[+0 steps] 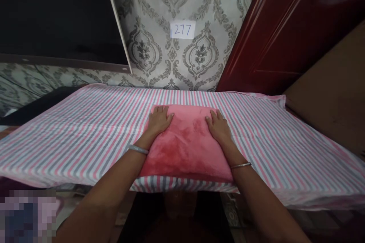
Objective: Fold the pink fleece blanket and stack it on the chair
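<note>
A pink plush piece of fabric (188,144), folded into a rough rectangle, lies flat in front of me at the near edge of the striped cloth (94,121). My left hand (159,118) rests palm down on its far left corner, fingers spread. On the far right corner lies my right hand (219,124), also flat with the fingers apart. Darker red patches show where the pile is brushed another way. Whether it is a blanket or a cushion cover, I cannot tell.
The pink, grey and white striped cloth covers the table and hangs over its front edge. Behind it is a patterned wall with a paper label (183,29) reading 277. A television (62,19) hangs at left; a dark red door (265,34) stands at right.
</note>
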A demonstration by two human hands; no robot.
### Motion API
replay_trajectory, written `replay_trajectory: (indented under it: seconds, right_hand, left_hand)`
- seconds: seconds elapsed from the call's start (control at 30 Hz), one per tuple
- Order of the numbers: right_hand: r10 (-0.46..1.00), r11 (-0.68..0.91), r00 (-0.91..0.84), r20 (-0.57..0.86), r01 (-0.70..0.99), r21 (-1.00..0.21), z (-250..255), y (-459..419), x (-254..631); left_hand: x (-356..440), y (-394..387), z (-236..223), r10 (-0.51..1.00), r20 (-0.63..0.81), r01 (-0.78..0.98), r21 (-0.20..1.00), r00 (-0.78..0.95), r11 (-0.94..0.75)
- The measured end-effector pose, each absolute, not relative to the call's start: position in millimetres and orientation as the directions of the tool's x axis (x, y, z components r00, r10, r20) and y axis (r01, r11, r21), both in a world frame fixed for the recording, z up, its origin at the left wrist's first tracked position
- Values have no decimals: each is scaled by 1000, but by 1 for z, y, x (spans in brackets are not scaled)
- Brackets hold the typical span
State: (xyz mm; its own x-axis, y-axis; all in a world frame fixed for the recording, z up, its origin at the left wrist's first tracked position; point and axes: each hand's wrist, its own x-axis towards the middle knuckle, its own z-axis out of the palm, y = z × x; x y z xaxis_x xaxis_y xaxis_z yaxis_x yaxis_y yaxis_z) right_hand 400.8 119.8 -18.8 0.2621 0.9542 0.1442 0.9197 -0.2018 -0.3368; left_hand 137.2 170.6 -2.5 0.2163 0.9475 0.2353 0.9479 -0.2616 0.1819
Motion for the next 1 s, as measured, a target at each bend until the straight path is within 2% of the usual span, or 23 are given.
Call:
replay_trajectory:
  seconds: [0.27,0.43,0.5,0.6,0.73,0.8,1.0]
  right_hand:
    - [947,-182,260,187,916,-357,-19,116,397]
    - [961,-169,240,137,904,-393,-10,121,402]
    - [966,-151,222,135,903,-402,-7,113,407]
    - [959,-74,159,234,939,-335,-13,79,411]
    - [933,62,8,359,981,-184,-36,14,406]
    - [921,77,-10,389,985,-157,-45,-7,402]
    - [912,81,2,410,979,-185,-53,-14,397]
  left_hand:
    - [133,171,-5,942,278,931,258,186,-260]
    - [130,170,14,976,149,937,285,162,-199]
    - [127,156,24,982,130,951,259,138,-168]
    - [115,114,26,956,187,951,166,227,-259]
    - [91,56,-1,876,257,893,88,408,-441]
    - [80,42,-19,860,284,881,93,423,-464]
    - [70,44,-46,829,353,847,154,434,-508]
